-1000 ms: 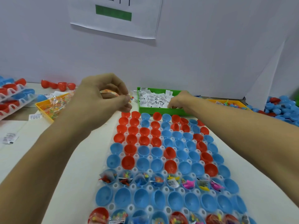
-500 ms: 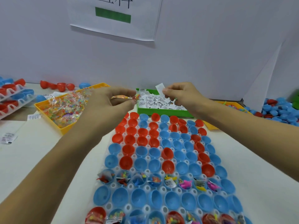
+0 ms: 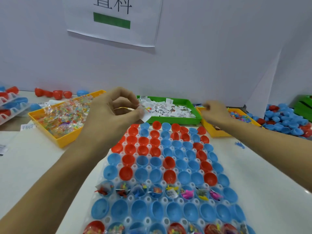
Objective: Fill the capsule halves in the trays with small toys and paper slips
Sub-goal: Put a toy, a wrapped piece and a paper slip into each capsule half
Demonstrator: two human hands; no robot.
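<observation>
A clear tray [image 3: 118, 180] holds rows of blue and red capsule halves [image 3: 143, 150]. One row across it [image 3: 187, 194] and the nearest row hold small toys and slips; the others are bare. My left hand [image 3: 116, 110] hovers above the tray's far left corner, pinching a white paper slip [image 3: 147, 117] together with a small wrapped toy packet [image 3: 124, 108]. My right hand [image 3: 213, 114] is blurred over the right yellow bin [image 3: 213, 132] of small toys, and its fingers are unclear.
A green bin [image 3: 175, 121] of paper slips stands behind the tray. A yellow bin [image 3: 67, 141] of wrapped toys is at the left. Loose capsule halves [image 3: 285, 122] pile up at the right. Stacked trays [image 3: 11, 105] sit far left. A small blue toy [image 3: 239, 145] lies on the table.
My right hand lifted a slip from the green bin, brought it to my left hand, then moved right to the yellow bin. My left hand now holds the slip with the packet.
</observation>
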